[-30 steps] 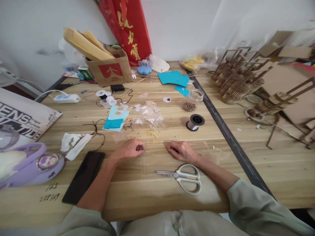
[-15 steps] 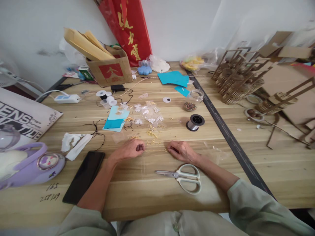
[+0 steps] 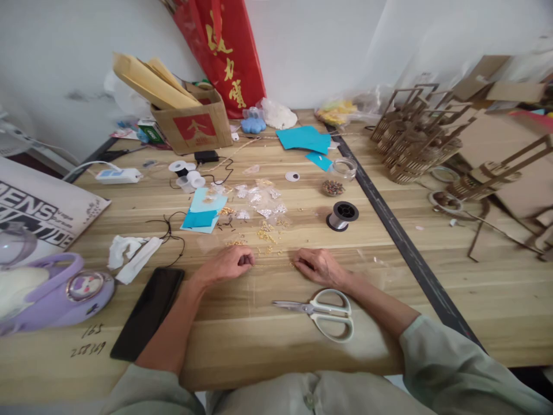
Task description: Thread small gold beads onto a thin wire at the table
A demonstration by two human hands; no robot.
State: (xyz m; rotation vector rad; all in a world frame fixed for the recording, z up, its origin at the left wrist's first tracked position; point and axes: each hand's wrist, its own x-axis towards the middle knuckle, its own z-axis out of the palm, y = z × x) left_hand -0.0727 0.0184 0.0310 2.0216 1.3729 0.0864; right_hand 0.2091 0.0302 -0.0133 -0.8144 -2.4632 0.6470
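A thin gold chain (image 3: 273,265) runs nearly straight across the wooden table between my two hands. My left hand (image 3: 231,262) is closed in a pinch on the chain's left end. At its right end, the fingertips of my right hand (image 3: 317,265) are pressed together on the chain. Just beyond the chain lie small gold findings (image 3: 266,235), loose and in little heaps. Scissors (image 3: 313,309) with pale handles lie in front of my right hand, blades pointing left. The fingertips hide both chain ends.
A wire spool (image 3: 343,216) and a jar of beads (image 3: 343,169) stand beyond my right hand. A black phone (image 3: 147,314) lies by my left forearm. Blue paper (image 3: 203,213), a cardboard box (image 3: 194,124) and small wooden baskets (image 3: 415,138) are farther back.
Both hands stay almost where they were, still holding the chain. The small ring shape seen earlier at my right fingertips is now less visible.
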